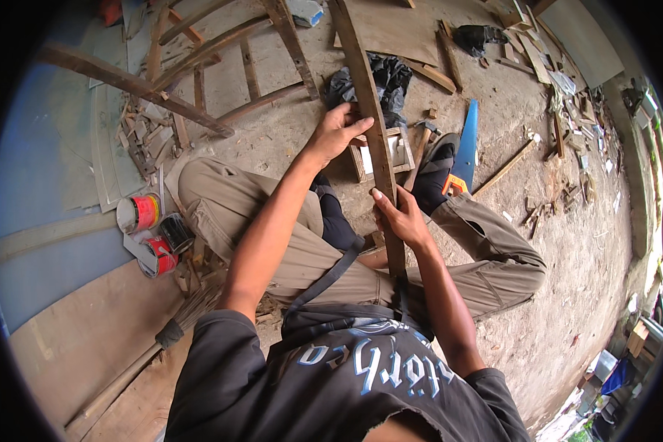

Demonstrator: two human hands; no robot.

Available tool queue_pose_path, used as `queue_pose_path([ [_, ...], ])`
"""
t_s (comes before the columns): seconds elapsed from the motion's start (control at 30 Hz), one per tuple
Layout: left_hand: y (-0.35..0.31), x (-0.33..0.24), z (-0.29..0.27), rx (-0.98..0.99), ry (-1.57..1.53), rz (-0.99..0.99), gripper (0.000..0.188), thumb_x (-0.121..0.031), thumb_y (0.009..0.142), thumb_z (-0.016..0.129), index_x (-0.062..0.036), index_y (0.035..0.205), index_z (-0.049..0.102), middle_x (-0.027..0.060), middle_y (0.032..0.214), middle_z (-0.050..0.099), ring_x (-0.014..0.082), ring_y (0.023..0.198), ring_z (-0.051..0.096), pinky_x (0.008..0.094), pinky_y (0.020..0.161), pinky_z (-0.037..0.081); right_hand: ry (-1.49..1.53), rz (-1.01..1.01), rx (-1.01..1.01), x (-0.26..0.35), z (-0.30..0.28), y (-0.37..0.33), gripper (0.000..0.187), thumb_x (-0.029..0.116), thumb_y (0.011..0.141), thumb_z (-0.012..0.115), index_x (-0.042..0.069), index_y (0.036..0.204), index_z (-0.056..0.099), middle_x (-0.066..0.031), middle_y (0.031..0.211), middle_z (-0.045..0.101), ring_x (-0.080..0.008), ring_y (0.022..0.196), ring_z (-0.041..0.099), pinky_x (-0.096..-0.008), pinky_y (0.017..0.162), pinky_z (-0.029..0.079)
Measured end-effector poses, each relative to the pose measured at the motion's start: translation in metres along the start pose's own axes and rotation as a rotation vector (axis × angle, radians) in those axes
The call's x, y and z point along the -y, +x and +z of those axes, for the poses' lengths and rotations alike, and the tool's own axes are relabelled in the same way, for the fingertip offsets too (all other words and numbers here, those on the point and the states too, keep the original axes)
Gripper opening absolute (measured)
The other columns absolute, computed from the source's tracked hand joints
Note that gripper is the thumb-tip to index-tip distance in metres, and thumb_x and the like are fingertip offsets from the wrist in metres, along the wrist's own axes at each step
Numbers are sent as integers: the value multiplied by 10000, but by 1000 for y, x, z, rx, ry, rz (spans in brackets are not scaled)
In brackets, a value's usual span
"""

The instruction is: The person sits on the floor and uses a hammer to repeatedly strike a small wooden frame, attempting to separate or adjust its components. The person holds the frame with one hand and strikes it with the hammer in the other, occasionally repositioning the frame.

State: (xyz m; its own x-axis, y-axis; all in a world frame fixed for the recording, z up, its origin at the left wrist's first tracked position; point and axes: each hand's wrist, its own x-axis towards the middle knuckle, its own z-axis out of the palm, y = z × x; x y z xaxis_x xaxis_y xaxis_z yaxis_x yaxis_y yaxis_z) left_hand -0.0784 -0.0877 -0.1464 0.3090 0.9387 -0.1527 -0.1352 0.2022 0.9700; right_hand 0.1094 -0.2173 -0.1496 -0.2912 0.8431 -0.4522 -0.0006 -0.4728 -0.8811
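A long, narrow wooden plank (pixel 381 158) runs from near my lap away past the far edge of the view. My left hand (pixel 339 136) grips it from the left side, the thumb lying against its edge and the other fingers partly hidden. Closer to me, my right hand (pixel 405 217) is wrapped round the same plank from the right. Between my feet, a small wooden box (pixel 365 163) sits partly behind the plank. A hammer (pixel 420 151) lies beside the box, and a handsaw (pixel 466 140) with a blue blade and orange handle rests by my right foot.
A wooden frame with rungs (pixel 250 70) lies at the far left. Several paint cans (pixel 147 214) and a broom (pixel 199 306) are on the left. Black plastic (pixel 390 77) lies ahead. Wood scraps (pixel 541 62) litter the floor along the right wall.
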Motion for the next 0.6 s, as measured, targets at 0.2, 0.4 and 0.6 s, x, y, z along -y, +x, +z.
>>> queue_pose_path([
  [0.2, 7, -22, -56, -62, 762, 96, 318, -292, 913, 633, -18, 1074, 655, 101, 1008, 692, 190, 959, 648, 320, 831, 502, -81, -139, -172, -31, 0, 6, 200, 169, 933, 604, 10, 1040, 546, 17, 712, 522, -52, 585, 466, -236, 510, 387],
  [0.4, 20, -92, -153, -772, 1327, 461, 475, -295, 861, 684, -80, 1255, 528, 142, 1306, 529, 306, 1246, 478, 430, 1049, 378, -164, -98, -166, -11, -17, -3, 282, 218, 939, 615, -7, 1102, 563, -4, 707, 535, -76, 548, 502, -253, 490, 429],
  [0.6, 35, -110, -229, -758, 1710, 415, 472, -249, 871, 668, -94, 1288, 510, 121, 1258, 556, 301, 1205, 495, 431, 1028, 361, -265, 61, -114, 37, -32, -36, 318, 349, 960, 579, 32, 950, 556, 15, 663, 503, -61, 529, 480, -239, 461, 406],
])
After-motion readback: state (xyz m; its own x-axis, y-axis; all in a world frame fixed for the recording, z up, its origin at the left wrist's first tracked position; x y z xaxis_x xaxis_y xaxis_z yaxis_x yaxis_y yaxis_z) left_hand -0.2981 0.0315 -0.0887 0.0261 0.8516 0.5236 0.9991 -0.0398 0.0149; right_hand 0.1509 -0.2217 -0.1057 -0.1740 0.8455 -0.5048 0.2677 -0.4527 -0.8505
